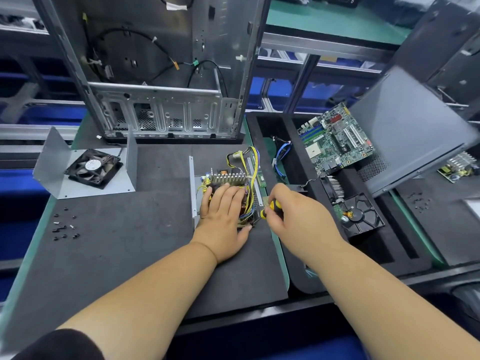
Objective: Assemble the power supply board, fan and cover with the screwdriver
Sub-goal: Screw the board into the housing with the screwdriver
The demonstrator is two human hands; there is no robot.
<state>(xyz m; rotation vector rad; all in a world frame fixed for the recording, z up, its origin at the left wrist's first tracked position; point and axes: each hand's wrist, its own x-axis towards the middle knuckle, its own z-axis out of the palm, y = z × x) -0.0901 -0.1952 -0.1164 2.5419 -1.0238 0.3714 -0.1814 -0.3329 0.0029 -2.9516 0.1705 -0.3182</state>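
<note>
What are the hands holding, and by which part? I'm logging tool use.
The right hand grips the screwdriver by its yellow-and-black handle. The left hand holds nothing; it presses flat on the power supply board.

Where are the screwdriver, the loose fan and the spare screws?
screwdriver (271, 207): head view, yellow-black handle in right hand.
fan (93, 168): head view, hub label.
screws (65, 227): head view, middle of cluster on mat.

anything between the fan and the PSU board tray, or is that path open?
Nothing visible on the mat between them. The fan lies in the bent metal cover to the left; the left hand itself rests on the power supply board, covering the landing spot.
</note>
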